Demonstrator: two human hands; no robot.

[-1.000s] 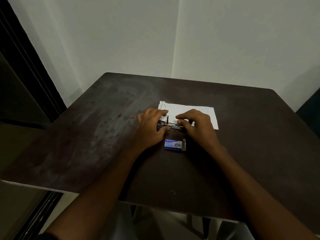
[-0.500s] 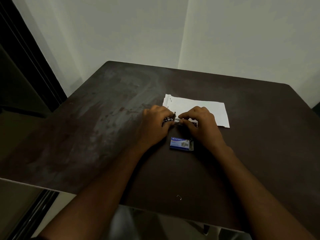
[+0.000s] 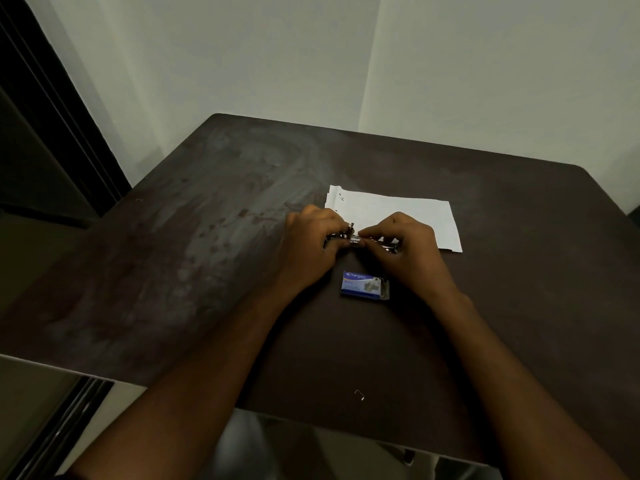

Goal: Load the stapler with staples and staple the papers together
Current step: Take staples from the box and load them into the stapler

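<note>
**Both hands closed on the stapler, mid-table**

Nearest, two bare forearms, cut off at the bottom of the frame, reaching up over the near edge of the dark table (image 3: 194, 278). Just inside that near edge, one loose bent staple (image 3: 360, 394), well apart from everything else. Farther in, between the two wrists, a small blue staple box (image 3: 363, 285) lying flat, its right end flap open; contents too small and dim to make out. Beyond the box, around the table's middle, the stapler (image 3: 360, 240): only slivers of shiny metal visible between the hands, most of its body covered, a small metal part sticking up near the left fingertips. Impossible to tell whether staples already sit in the channel. Left hand (image 3: 308, 247) curled around the stapler's left end, fingers pressed together and wrapped over it. Right hand (image 3: 408, 251) over the right end, thumb and forefinger pinching the metal at the centre, remaining fingers curled down over the far part. Behind the hands, white papers (image 3: 408, 216) lying flat toward the far edge, their near portion hidden by the knuckles, faint dark marks at the far left corner unreadable. Farthest, pale walls meeting in a corner past the table's far edge.
</note>
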